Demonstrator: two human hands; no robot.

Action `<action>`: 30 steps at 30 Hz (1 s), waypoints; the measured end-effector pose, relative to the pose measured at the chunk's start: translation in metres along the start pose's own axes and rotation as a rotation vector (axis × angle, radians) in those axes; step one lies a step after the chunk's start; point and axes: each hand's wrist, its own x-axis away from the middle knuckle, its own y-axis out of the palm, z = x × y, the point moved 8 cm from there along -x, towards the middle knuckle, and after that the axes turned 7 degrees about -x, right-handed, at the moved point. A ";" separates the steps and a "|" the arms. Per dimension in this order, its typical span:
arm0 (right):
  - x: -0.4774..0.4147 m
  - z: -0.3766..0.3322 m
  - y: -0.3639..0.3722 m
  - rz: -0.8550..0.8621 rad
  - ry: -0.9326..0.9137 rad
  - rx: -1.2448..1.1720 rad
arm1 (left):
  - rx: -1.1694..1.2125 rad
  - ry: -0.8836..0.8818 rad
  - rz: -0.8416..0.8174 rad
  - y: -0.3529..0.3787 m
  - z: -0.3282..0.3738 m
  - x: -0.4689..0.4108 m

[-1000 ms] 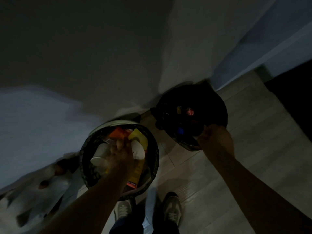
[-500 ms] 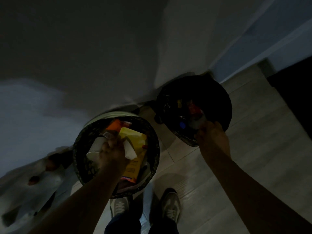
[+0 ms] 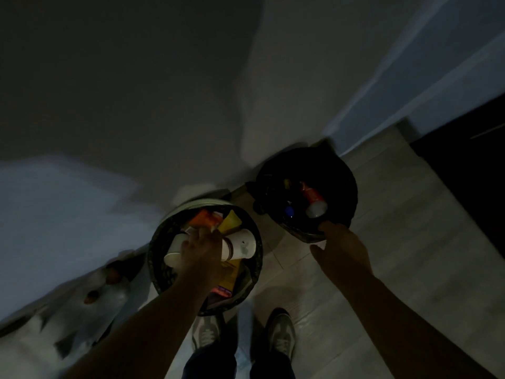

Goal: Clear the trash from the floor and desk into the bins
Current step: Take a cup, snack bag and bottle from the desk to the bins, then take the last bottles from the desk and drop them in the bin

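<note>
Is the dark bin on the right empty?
No, a red can and a small blue item lie inside the dark bin.

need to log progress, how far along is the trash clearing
Done: the left bin holds paper cups and a yellow packet, the black bin a red cup. In hand: left hand hovers over the left bin beside a white cup, grip unclear; right hand is open at the black bin's rim. Left: desk and most of the floor are out of view, so unknown.
</note>
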 end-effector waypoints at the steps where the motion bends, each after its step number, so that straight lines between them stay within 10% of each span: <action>1: 0.009 -0.006 -0.008 -0.012 -0.003 0.023 | 0.014 0.012 0.001 -0.010 0.000 0.008; 14: 0.161 -0.117 -0.144 -0.068 -0.259 0.151 | -0.015 0.148 0.143 -0.190 -0.016 0.182; 30: 0.367 -0.304 -0.345 -0.163 -1.015 0.205 | 0.206 -0.239 0.487 -0.386 -0.070 0.484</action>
